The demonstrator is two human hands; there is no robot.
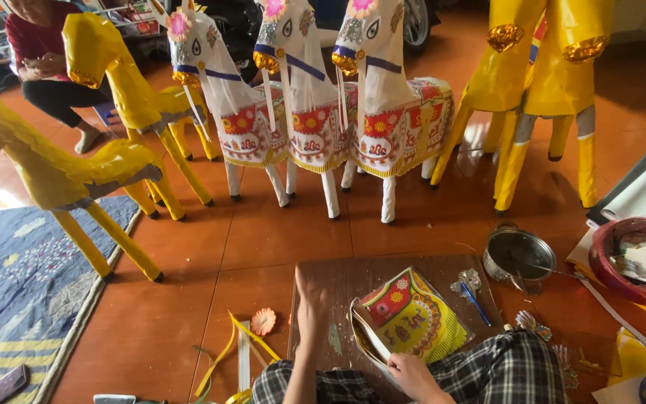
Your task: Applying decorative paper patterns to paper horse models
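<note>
White paper horses (315,112) wear red-and-yellow patterned saddlecloths; plain yellow horses (114,75) flank them. The decorated sheet (413,318) before them is yellow, red and green; the floor (263,239) is orange-brown.

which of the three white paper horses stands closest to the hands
The right-hand white paper horse, third in the row: its front legs stand nearest the wooden board where the left hand rests.

Glossy orange floor (278,239) — blue rug (16,277).

The right hand (413,376) was partly cut off by the bottom edge; the yellow horses (540,67) lost their heads above the top edge; the seated person (42,52) was cropped there too.
</note>
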